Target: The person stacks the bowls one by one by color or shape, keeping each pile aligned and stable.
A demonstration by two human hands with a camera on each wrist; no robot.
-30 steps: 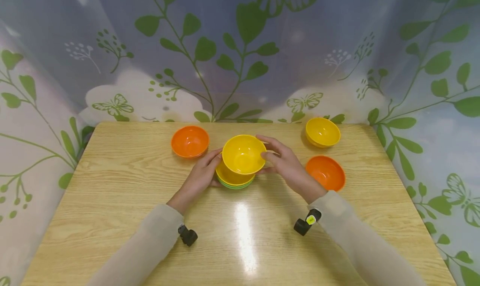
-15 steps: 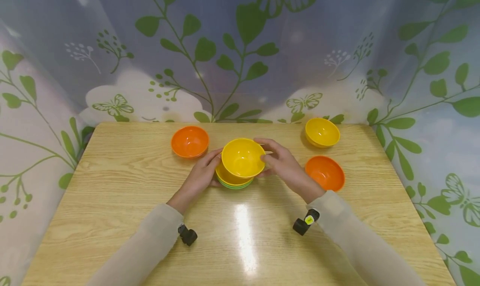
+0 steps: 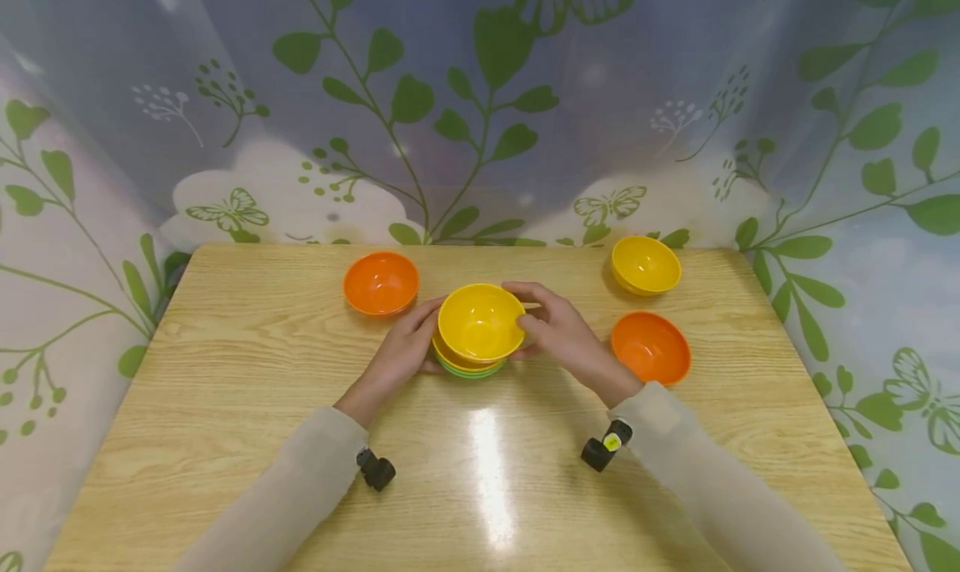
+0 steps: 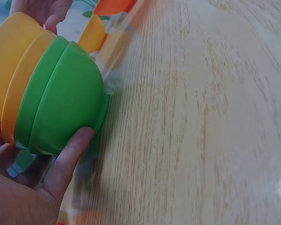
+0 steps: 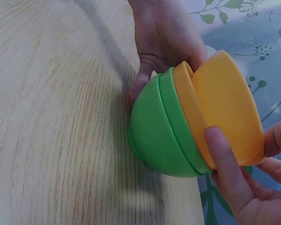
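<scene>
In the head view, the upper yellow bowl (image 3: 482,322) hid most of the lower yellow bowl (image 3: 450,356) and left only rims of the green bowls (image 3: 471,375) showing. Some fingers of the left hand (image 3: 402,344) and right hand (image 3: 558,328) lay hidden behind the bowls. Both sleeves (image 3: 285,480) ran off the near side. The left wrist view's border cut off an orange bowl (image 4: 113,6).

Midway across the desk (image 3: 262,372) stands a stack of bowls (image 4: 65,96), an upper bowl (image 3: 482,322) over it, between the left hand (image 3: 400,348) on its left and the right hand (image 3: 558,328) on its right. A lone bowl (image 3: 381,284) lies behind and left of the stack; well to the right, a rear bowl (image 3: 646,265) stands behind a front bowl (image 3: 652,348). A backdrop (image 3: 637,97) rises behind the desk.
</scene>
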